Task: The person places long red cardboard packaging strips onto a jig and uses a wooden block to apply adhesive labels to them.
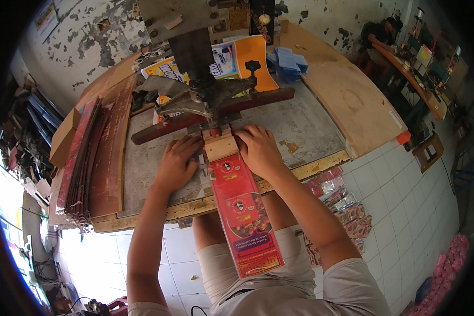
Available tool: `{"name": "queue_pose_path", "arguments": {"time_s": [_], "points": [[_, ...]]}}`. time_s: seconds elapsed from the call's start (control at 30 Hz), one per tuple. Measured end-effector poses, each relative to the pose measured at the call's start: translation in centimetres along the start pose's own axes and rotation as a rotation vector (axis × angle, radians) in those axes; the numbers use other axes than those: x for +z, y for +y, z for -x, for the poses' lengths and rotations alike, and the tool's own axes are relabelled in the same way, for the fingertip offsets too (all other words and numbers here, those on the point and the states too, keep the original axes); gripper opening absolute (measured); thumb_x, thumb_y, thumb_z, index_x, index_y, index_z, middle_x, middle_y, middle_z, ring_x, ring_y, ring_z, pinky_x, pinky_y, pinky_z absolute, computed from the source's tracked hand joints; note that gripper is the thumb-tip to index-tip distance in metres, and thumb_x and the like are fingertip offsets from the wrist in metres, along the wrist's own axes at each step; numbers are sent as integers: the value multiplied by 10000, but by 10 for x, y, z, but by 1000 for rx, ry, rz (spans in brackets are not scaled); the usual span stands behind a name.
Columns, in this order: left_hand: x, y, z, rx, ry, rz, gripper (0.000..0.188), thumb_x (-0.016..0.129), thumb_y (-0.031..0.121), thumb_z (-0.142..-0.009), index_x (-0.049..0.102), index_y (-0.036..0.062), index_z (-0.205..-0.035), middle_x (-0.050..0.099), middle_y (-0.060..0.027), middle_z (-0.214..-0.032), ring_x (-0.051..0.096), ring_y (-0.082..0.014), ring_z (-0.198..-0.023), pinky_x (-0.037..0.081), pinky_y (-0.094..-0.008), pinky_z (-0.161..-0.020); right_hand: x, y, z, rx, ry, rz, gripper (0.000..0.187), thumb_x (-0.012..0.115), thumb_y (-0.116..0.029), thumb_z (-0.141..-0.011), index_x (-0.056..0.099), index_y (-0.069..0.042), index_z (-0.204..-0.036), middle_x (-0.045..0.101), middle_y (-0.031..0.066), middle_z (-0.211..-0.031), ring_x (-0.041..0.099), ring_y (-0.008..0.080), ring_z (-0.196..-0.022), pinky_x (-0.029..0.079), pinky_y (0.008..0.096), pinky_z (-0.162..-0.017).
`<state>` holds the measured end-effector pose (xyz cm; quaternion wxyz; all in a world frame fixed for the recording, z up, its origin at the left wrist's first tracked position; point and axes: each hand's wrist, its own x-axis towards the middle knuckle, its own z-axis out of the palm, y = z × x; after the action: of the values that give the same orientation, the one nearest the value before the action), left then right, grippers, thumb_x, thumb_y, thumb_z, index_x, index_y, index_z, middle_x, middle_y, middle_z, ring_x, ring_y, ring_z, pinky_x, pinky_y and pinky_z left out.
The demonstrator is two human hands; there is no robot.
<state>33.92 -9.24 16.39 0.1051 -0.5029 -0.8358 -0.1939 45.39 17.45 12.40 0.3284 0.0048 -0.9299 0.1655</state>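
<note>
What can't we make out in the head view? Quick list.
All head view:
- Red printed strip: can't tell how far it runs under the wooden block, which covers that end.
- Left hand, right hand: undersides hidden by their own backs.
- Press: top cut off by upper edge.
- Poster: partly behind press.
- Co-worker: hands too small, dark.

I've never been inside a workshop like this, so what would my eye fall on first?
The long red printed strip, reaching from the wooden block out past the front edge of the table, would probably grab you first. Next, the dark metal machine looms just beyond the block, which sits between the left hand and right hand.
</note>
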Motion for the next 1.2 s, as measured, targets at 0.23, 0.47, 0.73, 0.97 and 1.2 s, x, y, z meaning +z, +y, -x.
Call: {"name": "queue_pose_path", "arguments": {"time_s": [0.23, 0.47, 0.73, 0.97, 1.2], "points": [[-1, -1, 3, 21, 21, -22, 593, 602, 132, -897, 637, 79, -1487, 609, -182, -1562, 493, -390, -1508, 341, -545, -1277, 4, 3, 1, -19, 20, 6, 291, 686, -129, -961, 733, -18, -1226, 665, 141, -1288, 608, 334, -1236, 467, 500, -1066], [-5, 33, 25, -55, 103, 74, 475, 656, 110, -908, 686, 44, -1378, 657, -185, -1495, 571, -362, -1433, 408, -521, -1221, -21, -9, 0, -23, 13, -450, 205, 661, -71, -991, 687, -33, -1191, 712, 170, -1279, 684, 415, -1146, 557, 496, -965], [5, 89, 59, -106, 260, 298, 519, 700, 122, -919, 674, -27, -1416, 709, -207, -1415, 659, -398, -1307, 473, -480, -1140, -37, -20, 19, -103, -10, -478, 322, 822, -144, -932, 704, -26, -1207, 715, 150, -1301, 696, 393, -1189, 566, 466, -1003], [6, 111, 112, -118, 341, 286, 332, 697, 122, -926, 772, 58, -1244, 779, -114, -1262, 712, -328, -1184, 490, -460, -1063, -118, -30, 87, -7, -166, -535, 409, 901, -147, -871, 741, -51, -1236, 720, 111, -1270, 692, 330, -1212, 556, 440, -1014], [75, 99, 163, -342, 564, -170, 464, 674, 280, -957, 698, 125, -1394, 602, -128, -1576, 458, -378, -1528, 193, -580, -1293, -167, 105, 121, 341, 347, -182, 289, 813, -171, -982, 737, -42, -1229, 711, 124, -1290, 704, 286, -1167, 555, 417, -1029]]}}
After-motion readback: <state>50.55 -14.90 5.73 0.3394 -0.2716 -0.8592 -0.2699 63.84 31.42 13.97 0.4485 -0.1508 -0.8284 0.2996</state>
